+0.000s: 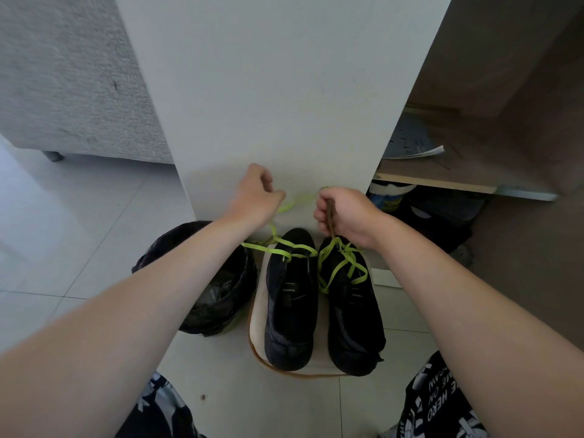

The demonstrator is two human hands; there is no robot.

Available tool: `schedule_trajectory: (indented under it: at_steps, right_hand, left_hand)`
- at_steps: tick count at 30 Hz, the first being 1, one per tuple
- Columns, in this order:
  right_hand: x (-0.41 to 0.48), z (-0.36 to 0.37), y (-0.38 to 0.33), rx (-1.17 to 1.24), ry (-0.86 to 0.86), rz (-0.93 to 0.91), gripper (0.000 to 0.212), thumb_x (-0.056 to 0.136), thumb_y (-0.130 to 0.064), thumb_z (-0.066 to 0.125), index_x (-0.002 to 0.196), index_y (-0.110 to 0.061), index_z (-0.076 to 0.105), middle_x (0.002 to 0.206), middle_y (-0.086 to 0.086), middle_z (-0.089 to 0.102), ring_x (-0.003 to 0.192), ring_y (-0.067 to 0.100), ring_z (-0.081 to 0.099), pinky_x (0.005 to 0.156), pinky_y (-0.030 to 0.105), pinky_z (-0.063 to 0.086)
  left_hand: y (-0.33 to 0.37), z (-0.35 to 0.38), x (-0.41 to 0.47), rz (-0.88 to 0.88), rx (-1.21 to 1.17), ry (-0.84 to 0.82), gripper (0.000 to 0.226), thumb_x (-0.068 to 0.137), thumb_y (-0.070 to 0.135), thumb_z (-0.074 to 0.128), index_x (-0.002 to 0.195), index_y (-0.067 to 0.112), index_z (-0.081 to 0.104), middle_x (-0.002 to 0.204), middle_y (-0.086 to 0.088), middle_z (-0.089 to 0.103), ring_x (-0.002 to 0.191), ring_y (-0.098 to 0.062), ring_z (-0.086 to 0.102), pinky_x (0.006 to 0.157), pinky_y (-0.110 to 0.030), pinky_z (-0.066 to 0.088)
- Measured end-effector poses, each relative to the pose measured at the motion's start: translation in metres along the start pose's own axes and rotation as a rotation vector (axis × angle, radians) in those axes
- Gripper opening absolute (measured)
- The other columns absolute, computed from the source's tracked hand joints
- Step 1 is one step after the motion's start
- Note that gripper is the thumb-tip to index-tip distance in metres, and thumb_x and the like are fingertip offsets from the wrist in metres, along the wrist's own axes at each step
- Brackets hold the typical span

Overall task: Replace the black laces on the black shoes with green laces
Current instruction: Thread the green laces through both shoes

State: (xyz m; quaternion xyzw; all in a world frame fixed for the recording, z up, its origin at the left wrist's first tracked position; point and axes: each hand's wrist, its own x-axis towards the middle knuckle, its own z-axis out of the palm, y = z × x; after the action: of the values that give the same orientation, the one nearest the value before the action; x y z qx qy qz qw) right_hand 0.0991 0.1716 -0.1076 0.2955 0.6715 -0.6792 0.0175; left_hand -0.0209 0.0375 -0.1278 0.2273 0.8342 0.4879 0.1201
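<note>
Two black shoes stand side by side on a white stool, toes pointing away from me. The left shoe has a green lace across its toe end, trailing off to the left. The right shoe carries a loose tangle of green lace over its front. Above the shoes, my left hand pinches a green lace strand that runs over to my right hand. My right hand grips that strand in a fist, together with a dark strip hanging down to the right shoe.
A bin lined with a black bag stands left of the stool. A white cabinet panel rises right behind the shoes. To the right is an open wooden shelf with papers, and dark items below it. A grey sofa stands far left.
</note>
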Motion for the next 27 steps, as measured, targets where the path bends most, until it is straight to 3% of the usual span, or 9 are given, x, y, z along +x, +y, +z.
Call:
schedule_trajectory:
  at_steps: [6, 10, 13, 14, 15, 18, 21, 24, 27]
  right_hand:
    - [0.006, 0.003, 0.004, -0.022, -0.008, -0.167, 0.044, 0.11, -0.033, 0.024, 0.111, -0.027, 0.068, 0.113, -0.004, 0.074, 0.114, 0.019, 0.063, 0.097, 0.04, 0.044]
    - [0.006, 0.001, 0.008, 0.005, -0.096, -0.161, 0.046, 0.11, -0.036, 0.02, 0.127, -0.032, 0.063, 0.122, -0.002, 0.071, 0.122, 0.021, 0.061, 0.1, 0.04, 0.047]
    - [0.003, -0.001, 0.004, -0.04, -0.084, -0.118, 0.044, 0.11, -0.035, 0.022, 0.129, -0.03, 0.062, 0.122, -0.001, 0.07, 0.11, 0.021, 0.069, 0.091, 0.04, 0.053]
    - [0.002, -0.001, 0.002, -0.113, -0.038, -0.07, 0.042, 0.11, -0.034, 0.026, 0.127, -0.026, 0.063, 0.118, 0.0, 0.071, 0.102, 0.023, 0.072, 0.085, 0.04, 0.057]
    - [0.0, -0.002, 0.002, -0.223, 0.017, -0.005, 0.04, 0.109, -0.033, 0.031, 0.124, -0.019, 0.065, 0.111, 0.001, 0.074, 0.092, 0.025, 0.073, 0.075, 0.037, 0.058]
    - [-0.007, -0.005, 0.004, -0.8, 0.171, 0.229, 0.044, 0.094, -0.048, 0.053, 0.103, -0.01, 0.072, 0.08, 0.0, 0.076, 0.076, 0.025, 0.072, 0.065, 0.031, 0.055]
    - [-0.01, -0.009, 0.007, -1.236, 0.33, 0.089, 0.045, 0.085, -0.053, 0.061, 0.116, -0.02, 0.061, 0.102, 0.0, 0.065, 0.095, 0.025, 0.063, 0.073, 0.03, 0.049]
    - [-0.01, 0.002, 0.002, -0.778, 0.037, -0.253, 0.049, 0.09, -0.009, 0.055, 0.138, -0.02, 0.052, 0.119, 0.002, 0.063, 0.106, 0.013, 0.061, 0.085, 0.025, 0.043]
    - [-0.007, 0.014, 0.008, -0.551, -0.147, -0.243, 0.045, 0.086, 0.011, 0.039, 0.114, -0.014, 0.063, 0.08, 0.001, 0.067, 0.06, 0.002, 0.061, 0.061, 0.021, 0.045]
  left_hand:
    - [0.021, 0.014, -0.024, -0.175, -0.273, -0.644, 0.033, 0.091, 0.023, 0.062, 0.124, 0.023, 0.059, 0.108, 0.002, 0.073, 0.06, -0.013, 0.06, 0.056, -0.023, 0.047]
    - [0.019, 0.015, -0.024, -0.105, -0.182, -0.555, 0.026, 0.096, 0.026, 0.061, 0.121, 0.021, 0.065, 0.073, 0.012, 0.053, 0.058, -0.003, 0.052, 0.048, -0.019, 0.043]
    - [0.018, 0.014, -0.022, -0.073, -0.107, -0.533, 0.016, 0.1, 0.024, 0.056, 0.097, 0.012, 0.066, 0.1, 0.022, 0.036, 0.073, 0.0, 0.066, 0.061, -0.025, 0.047]
    - [0.016, 0.012, -0.02, -0.081, -0.075, -0.528, 0.017, 0.101, 0.025, 0.053, 0.091, 0.016, 0.063, 0.067, 0.015, 0.031, 0.07, -0.003, 0.063, 0.058, -0.025, 0.044]
    - [0.014, 0.011, -0.019, -0.089, -0.032, -0.524, 0.018, 0.101, 0.027, 0.051, 0.089, 0.018, 0.06, 0.08, 0.01, 0.066, 0.07, -0.01, 0.061, 0.056, -0.025, 0.04]
    - [0.005, 0.008, -0.014, -0.058, 0.073, -0.545, 0.019, 0.099, 0.027, 0.054, 0.088, 0.016, 0.065, 0.064, 0.001, 0.06, 0.054, -0.018, 0.049, 0.05, -0.023, 0.036]
    - [0.004, 0.007, -0.015, -0.04, 0.085, -0.565, 0.028, 0.097, 0.03, 0.057, 0.082, 0.012, 0.071, 0.05, 0.001, 0.052, 0.044, -0.02, 0.041, 0.049, -0.026, 0.034]
    - [0.007, 0.009, -0.017, -0.036, 0.141, -0.599, 0.043, 0.099, 0.04, 0.052, 0.071, 0.013, 0.069, 0.048, 0.003, 0.058, 0.042, -0.019, 0.048, 0.05, -0.026, 0.036]
    - [0.007, 0.012, -0.017, -0.033, 0.165, -0.613, 0.05, 0.101, 0.044, 0.047, 0.063, 0.014, 0.061, 0.046, 0.003, 0.055, 0.04, -0.018, 0.048, 0.046, -0.024, 0.032]
